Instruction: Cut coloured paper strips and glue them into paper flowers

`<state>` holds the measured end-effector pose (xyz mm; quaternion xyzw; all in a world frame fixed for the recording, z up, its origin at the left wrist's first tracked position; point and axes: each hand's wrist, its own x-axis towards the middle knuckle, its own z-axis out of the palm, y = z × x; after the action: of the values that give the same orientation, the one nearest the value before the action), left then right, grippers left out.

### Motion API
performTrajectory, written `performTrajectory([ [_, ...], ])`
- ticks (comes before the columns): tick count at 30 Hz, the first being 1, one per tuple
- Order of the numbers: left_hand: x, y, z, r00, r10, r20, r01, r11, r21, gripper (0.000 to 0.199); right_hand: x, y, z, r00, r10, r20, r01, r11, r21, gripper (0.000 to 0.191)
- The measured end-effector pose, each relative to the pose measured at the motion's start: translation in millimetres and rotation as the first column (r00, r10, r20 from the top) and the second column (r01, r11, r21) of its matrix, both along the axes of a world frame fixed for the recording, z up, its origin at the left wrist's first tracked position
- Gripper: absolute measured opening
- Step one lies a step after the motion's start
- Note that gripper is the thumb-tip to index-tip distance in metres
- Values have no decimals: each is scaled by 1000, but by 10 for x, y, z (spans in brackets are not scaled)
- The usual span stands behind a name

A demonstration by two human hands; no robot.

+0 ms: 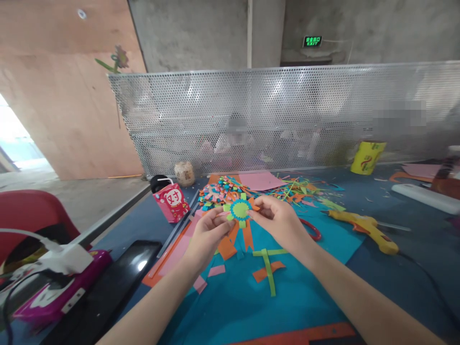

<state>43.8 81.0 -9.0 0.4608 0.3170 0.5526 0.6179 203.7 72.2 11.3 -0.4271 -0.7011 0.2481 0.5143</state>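
One paper rosette (240, 209), gripped at opposite edges by left fingers (223, 230) and right fingers (261, 220), is best held lightly, tabs (242, 224) uncreased; glue gun (366, 226) right of both.

To me this seems a workshop for handicraft: the wall (194, 33) is bare concrete with a green exit sign (312, 41), and beside the perforated metal screen (194, 108), paper cuttings (304, 188) and a glue gun (366, 228) lie.

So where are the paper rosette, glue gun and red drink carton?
Paper rosette (240, 210): head view, on its green center.
Glue gun (366, 225): head view, on its yellow body.
Red drink carton (171, 203): head view, on its printed front.
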Motion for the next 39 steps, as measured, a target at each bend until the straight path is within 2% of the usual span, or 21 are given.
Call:
performTrajectory([
  [10, 4, -10, 10, 996, -23, 81, 27, 999, -42, 34, -7, -15, 10, 1000, 19, -21, -19, 1000, -21, 7],
  [18, 12, -13, 21, 998, 1, 61, 3, 998, -63, 34, -28, -38, 14, 1000, -24, 2, 24, 1000, 8, 8],
  [34, 14, -36, 52, 991, -68, 112, 73, 997, -35, 32, -17, -37, 5, 1000, -8, 21, 8, 1000, 15, 9],
  [39, 15, -34, 39, 996, -54, 69, 56, 998, -19, 27, -33, -39, 5, 1000, -5, 5, 4, 1000, 17, 9],
])
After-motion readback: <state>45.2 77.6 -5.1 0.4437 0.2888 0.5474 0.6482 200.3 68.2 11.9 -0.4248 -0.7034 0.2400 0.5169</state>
